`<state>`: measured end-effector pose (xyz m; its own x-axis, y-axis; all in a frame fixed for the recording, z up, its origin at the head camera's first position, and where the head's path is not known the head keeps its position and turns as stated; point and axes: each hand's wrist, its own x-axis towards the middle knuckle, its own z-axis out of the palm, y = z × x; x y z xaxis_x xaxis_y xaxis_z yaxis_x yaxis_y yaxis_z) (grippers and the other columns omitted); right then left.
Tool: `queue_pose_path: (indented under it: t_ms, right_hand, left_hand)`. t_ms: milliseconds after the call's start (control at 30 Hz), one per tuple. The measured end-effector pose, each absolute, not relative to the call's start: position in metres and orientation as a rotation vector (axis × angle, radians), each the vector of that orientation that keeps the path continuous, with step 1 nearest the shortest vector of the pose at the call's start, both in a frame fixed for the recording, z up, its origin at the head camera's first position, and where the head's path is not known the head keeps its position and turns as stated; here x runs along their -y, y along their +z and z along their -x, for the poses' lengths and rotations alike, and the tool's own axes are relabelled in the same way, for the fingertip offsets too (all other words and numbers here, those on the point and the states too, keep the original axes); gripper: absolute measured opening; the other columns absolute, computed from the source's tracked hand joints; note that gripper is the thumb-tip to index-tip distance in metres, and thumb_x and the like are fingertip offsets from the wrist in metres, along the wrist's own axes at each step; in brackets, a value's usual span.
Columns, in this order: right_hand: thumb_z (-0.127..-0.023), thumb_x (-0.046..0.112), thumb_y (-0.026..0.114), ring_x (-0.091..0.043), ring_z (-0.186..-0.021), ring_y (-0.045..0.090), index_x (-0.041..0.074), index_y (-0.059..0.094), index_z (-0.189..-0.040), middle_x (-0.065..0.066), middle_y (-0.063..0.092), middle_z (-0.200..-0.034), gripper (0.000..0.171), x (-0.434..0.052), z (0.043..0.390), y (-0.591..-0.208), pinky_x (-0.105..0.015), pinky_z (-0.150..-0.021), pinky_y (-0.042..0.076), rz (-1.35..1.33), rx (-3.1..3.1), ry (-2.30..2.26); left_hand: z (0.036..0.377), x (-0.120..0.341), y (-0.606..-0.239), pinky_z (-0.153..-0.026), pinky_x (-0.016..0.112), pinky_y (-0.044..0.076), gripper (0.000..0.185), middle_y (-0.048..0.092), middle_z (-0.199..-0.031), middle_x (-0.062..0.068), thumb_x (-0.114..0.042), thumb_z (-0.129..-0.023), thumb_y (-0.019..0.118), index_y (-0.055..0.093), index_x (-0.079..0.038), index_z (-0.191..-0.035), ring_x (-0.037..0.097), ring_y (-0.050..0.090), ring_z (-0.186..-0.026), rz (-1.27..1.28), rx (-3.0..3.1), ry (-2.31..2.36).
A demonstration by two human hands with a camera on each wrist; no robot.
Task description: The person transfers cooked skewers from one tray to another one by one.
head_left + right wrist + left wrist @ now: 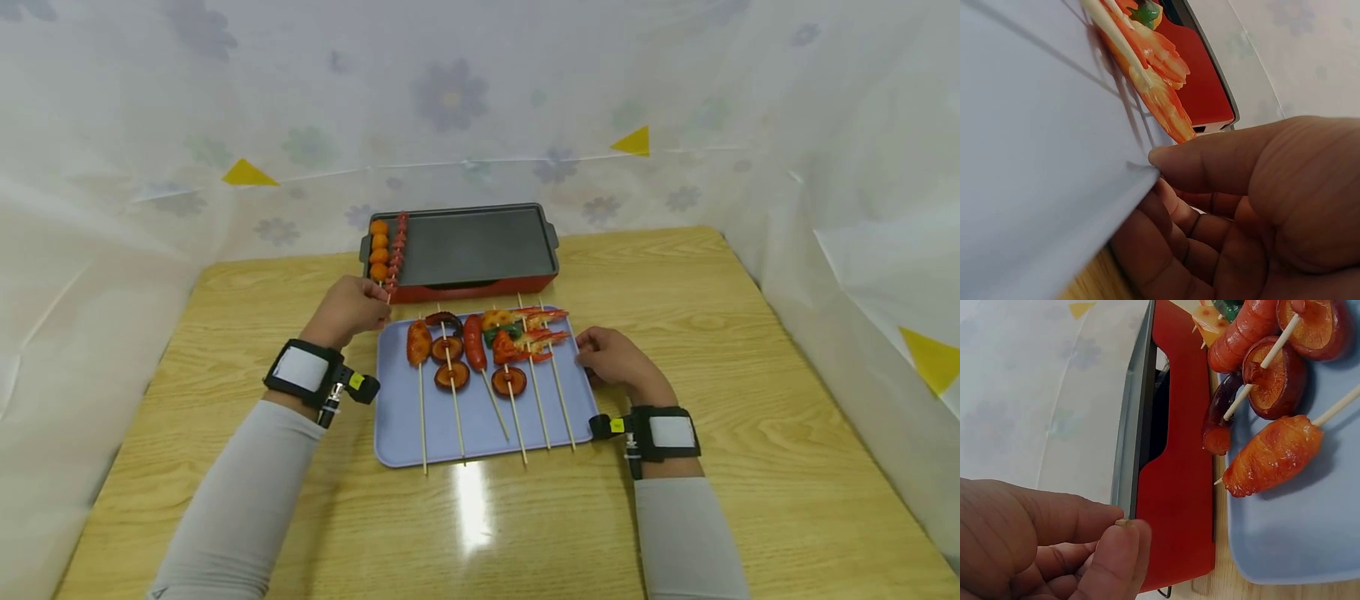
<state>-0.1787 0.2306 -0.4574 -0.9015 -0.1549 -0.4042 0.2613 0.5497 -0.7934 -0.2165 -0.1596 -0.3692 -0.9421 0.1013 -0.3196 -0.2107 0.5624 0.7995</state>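
Note:
At the grill's left front corner my left hand [358,305] pinches the end of a wooden skewer stick [1124,522] between thumb and forefinger. The skewer of small red pieces [399,246] lies on the dark grill pan [472,246], beside a skewer of orange balls [379,250]. My right hand [611,357] grips the right edge of a lilac tray [397,433], thumb over the rim and fingers beneath. On the tray lie several skewers, including a glazed orange-brown piece [418,343], mushroom slices [452,375], a red sausage [474,342] and shrimp [551,317].
The grill has a red base [465,292] and a handle [552,235] at its right end. It stands behind the tray on a wooden table [712,375]. A flowered white sheet [450,125] hangs behind and around the table. Several stick ends overhang the tray's front rim.

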Motion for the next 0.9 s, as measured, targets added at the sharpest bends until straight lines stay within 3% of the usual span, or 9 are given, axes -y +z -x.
queue_pose_path:
  t_ms: [300,600,900]
  right_hand:
    - [-0.098,0.006,0.053,-0.021,-0.076,0.058,-0.007,0.053,-0.12,-0.014,0.055,-0.095,0.026,-0.232,0.179,-0.458,-0.033,-0.064,0.051,-0.074,-2.363,-1.304]
    - [-0.098,0.007,0.053,-0.022,-0.077,0.056,-0.005,0.055,-0.119,-0.014,0.055,-0.095,0.024,-0.232,0.178,-0.458,-0.033,-0.064,0.051,-0.092,-2.374,-1.305]
    - [-0.099,0.008,0.052,-0.023,-0.078,0.057,-0.005,0.055,-0.119,-0.014,0.055,-0.096,0.024,-0.231,0.178,-0.458,-0.033,-0.064,0.051,-0.102,-2.382,-1.294]
  left_hand:
    - [0.205,0.157,-0.377,-0.078,0.043,0.053,0.023,0.058,-0.101,0.018,-0.008,-0.097,0.055,0.057,0.006,-0.114,0.024,0.059,-0.081,0.068,-2.53,1.393]
    - [0.186,0.157,-0.385,-0.081,0.047,0.052,0.028,0.059,-0.106,0.018,-0.013,-0.098,0.056,0.057,0.004,-0.12,0.027,0.06,-0.088,0.035,-2.566,1.566]
    - [0.15,0.15,-0.402,-0.07,0.033,0.053,0.023,0.059,-0.102,0.016,-0.009,-0.096,0.06,0.06,0.004,-0.115,0.021,0.059,-0.08,0.13,-2.546,1.725]
